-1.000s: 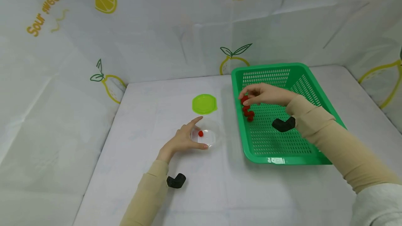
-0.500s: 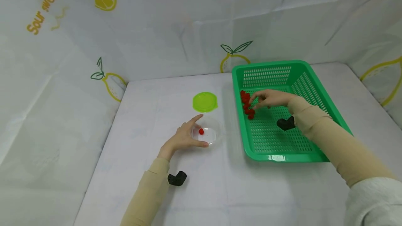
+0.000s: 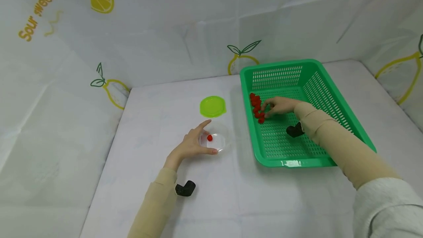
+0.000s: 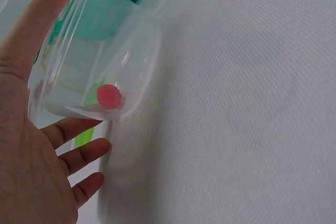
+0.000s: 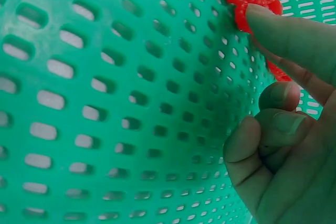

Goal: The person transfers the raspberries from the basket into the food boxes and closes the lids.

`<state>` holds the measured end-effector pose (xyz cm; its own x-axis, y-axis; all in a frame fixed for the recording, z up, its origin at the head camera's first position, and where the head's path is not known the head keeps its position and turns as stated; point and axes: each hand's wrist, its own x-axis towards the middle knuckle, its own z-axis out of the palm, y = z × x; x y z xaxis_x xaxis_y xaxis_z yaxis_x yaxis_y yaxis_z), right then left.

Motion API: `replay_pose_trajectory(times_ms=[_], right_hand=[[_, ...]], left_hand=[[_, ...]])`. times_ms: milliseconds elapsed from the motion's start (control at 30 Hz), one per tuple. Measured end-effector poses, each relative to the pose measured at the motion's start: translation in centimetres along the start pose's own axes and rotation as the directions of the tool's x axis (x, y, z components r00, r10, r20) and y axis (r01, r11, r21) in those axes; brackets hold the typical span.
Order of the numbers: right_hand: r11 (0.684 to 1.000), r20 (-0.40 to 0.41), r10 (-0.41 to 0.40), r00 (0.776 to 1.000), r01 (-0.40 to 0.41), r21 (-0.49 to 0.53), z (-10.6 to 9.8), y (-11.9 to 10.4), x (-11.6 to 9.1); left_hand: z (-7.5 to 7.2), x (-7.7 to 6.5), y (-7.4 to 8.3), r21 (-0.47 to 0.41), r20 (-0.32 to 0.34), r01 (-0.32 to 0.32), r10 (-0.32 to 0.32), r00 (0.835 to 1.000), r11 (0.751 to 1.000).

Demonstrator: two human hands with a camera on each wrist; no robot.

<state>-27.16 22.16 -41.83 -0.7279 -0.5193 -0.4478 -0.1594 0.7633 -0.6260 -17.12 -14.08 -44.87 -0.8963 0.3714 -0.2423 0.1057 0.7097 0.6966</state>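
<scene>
Here's the left grip (image 3: 191, 144), curved wide around the clear cup (image 3: 218, 140) on the bench (image 3: 148, 124), one red berry (image 3: 209, 137) inside. The right grip (image 3: 279, 105) is down in the green basket (image 3: 290, 163), thumb touching the red cluster (image 3: 256, 102) at left; whether the pinch is closed, I can't tell. Looks like the picking step: it calls for isolating one berry, gently.
</scene>
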Motion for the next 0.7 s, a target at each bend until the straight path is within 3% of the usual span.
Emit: replay_pose_trajectory(times_ms=[300, 700], right_hand=[[0.999, 0.017, -0.039, 0.999, 0.038, 0.031, 0.24, 0.12, 0.16], [0.996, 0.084, -0.015, 0.996, 0.008, 0.085, -0.23, -0.44, -0.07]], left_hand=[[-0.04, 0.05, 0.20, 0.016, -0.002, -0.011, 0.011, 1.000, 1.000], [-0.11, 0.21, 0.26, 0.023, 0.006, -0.003, 0.003, 1.000, 1.000]])
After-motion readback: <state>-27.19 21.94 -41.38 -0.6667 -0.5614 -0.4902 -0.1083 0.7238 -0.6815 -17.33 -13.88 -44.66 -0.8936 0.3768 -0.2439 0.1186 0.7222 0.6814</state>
